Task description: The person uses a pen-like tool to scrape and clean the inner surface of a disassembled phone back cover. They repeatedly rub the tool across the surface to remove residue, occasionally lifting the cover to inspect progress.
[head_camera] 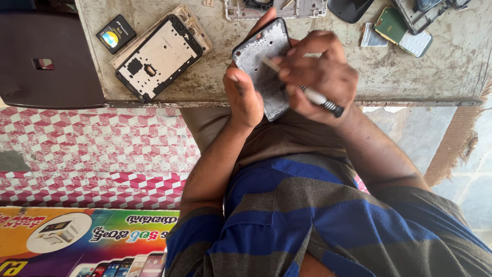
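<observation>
The right hand is closing its fingers around a small screwdriver, which is showing a pale shaft and a dark ribbed end sticking out past the heel of the hand; the tip is pointing up and left onto the phone frame. The left hand is gripping that frame from the left side, thumb lying along its edge and fingers wrapping behind it. The frame is a stripped phone body, grey and speckled inside with a dark rounded border, a small opening near its upper corner, and it is tilting slightly, hanging over the near edge of the counter about midway along it.

Further out on the worn, stained counter, a second opened phone chassis is lying diagonally near the near-left corner, white inside with a black rim, resting on a pale back cover. A small black battery is sitting just beside it toward the left edge. Toward the far-right side, a green circuit board piece and dark phone parts are lying close together.
</observation>
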